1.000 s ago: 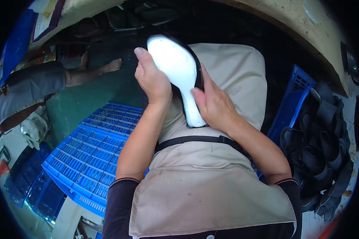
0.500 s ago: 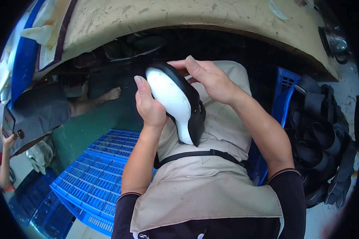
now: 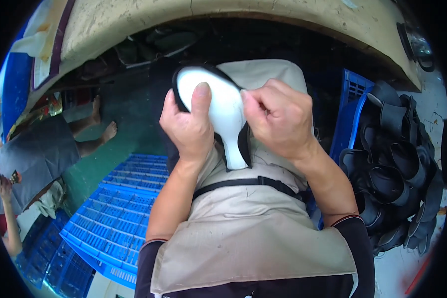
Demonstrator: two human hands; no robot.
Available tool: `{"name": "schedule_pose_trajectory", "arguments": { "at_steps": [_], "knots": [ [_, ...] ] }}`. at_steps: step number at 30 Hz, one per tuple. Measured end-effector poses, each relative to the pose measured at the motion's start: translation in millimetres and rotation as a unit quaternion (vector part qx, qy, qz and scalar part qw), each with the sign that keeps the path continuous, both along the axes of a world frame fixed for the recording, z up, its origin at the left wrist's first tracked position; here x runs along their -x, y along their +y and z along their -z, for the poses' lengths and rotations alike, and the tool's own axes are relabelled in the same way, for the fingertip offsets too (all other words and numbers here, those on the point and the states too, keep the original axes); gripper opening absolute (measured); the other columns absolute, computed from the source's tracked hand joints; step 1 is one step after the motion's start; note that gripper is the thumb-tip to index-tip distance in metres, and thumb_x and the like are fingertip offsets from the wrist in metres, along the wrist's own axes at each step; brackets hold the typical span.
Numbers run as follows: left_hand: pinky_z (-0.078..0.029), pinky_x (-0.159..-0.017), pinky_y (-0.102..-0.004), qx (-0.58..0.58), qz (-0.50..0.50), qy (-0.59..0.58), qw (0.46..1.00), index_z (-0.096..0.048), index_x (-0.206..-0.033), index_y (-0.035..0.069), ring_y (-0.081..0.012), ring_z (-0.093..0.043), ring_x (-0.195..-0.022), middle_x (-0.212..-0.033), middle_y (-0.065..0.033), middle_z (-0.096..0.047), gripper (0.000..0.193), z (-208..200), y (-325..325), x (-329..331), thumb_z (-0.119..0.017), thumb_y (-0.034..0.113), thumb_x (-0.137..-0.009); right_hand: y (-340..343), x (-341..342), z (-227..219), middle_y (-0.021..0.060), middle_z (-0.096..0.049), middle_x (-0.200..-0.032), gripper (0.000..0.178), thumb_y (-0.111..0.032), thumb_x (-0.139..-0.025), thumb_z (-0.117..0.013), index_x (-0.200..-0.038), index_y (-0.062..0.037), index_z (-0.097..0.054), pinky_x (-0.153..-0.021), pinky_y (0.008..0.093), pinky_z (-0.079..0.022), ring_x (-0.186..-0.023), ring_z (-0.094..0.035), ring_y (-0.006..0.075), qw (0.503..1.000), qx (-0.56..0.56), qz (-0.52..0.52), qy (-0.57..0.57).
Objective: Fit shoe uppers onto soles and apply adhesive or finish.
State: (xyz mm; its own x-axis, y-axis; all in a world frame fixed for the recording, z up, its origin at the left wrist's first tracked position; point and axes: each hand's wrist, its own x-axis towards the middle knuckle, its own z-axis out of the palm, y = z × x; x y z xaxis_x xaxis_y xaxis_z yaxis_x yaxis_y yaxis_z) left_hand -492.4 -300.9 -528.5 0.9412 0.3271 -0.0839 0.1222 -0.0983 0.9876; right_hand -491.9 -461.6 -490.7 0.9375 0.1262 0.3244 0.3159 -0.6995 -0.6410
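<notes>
Above my lap I hold a black shoe (image 3: 214, 102) by its forefoot, its smooth white underside facing me and its narrow heel end pointing down toward the apron belt. My left hand (image 3: 188, 119) grips the left side, the thumb pressed on the white underside and the other fingers largely hidden round the edge. On the right side, my right hand (image 3: 280, 116) is curled into a pinch against the black rim of the upper. What exactly its fingertips hold is too small to make out, but they touch that rim.
A blue slatted crate (image 3: 116, 203) stands at my left. Black shoe uppers (image 3: 387, 174) are heaped at my right, by another blue crate (image 3: 350, 109). A worn table edge (image 3: 223, 7) curves across ahead. At far left sits another person (image 3: 39, 159) with a grey cloth over the lap.
The shoe has turned so its white underside faces me more fully. My left thumb has moved onto the underside; my right hand has closed from spread fingers to a pinch at the rim.
</notes>
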Motion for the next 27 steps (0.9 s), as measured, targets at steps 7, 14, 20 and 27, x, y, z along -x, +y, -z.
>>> {"name": "schedule_pose_trajectory", "arguments": {
  "at_steps": [7,14,20,27],
  "knots": [
    [-0.051,-0.067,-0.0254,0.061,0.036,-0.001,0.998,-0.065,-0.101,-0.002,-0.015,-0.063,-0.071,-0.085,-0.0101,-0.069,0.043,13,10,-6,-0.049,0.038,-0.107,2,-8,15,0.0025,-0.058,-0.066,0.02,-0.011,-0.09,-0.068,-0.073,-0.0012,-0.069,-0.051,0.0288,-0.039,-0.052,-0.043,0.0141,0.995,-0.063,-0.011,0.075],
    [-0.048,-0.064,-0.0253,0.138,-0.006,0.022,0.99,-0.064,-0.097,-0.001,-0.0141,-0.06,-0.069,-0.082,-0.0082,-0.068,0.059,6,10,-4,-0.024,0.039,-0.113,14,-50,36,0.0144,-0.073,-0.091,0.046,-0.039,-0.101,-0.049,-0.102,0.0011,-0.072,-0.066,0.0343,-0.05,-0.075,-0.065,0.0247,0.869,-0.183,-0.139,0.437],
    [-0.051,-0.069,-0.0254,0.05,0.04,0.064,0.996,-0.06,-0.116,-0.002,-0.0146,-0.066,-0.076,-0.095,-0.0094,-0.071,0.06,50,54,-1,-0.024,0.045,-0.112,56,-16,53,0.0238,-0.066,-0.124,0.049,-0.032,-0.103,-0.045,-0.136,0.0016,-0.058,-0.091,0.0386,-0.049,-0.104,-0.063,0.033,0.939,0.013,-0.082,0.333],
    [-0.048,-0.067,-0.0262,0.164,0.018,0.053,0.985,-0.06,-0.106,-0.001,-0.0131,-0.059,-0.074,-0.093,-0.0085,-0.067,0.055,59,58,1,-0.025,0.042,-0.113,54,61,91,0.0287,-0.052,-0.141,0.064,-0.025,-0.103,-0.041,-0.156,0.0075,-0.025,-0.113,0.0447,-0.033,-0.126,-0.051,0.0403,0.973,-0.081,-0.072,0.204]
  ]
}}
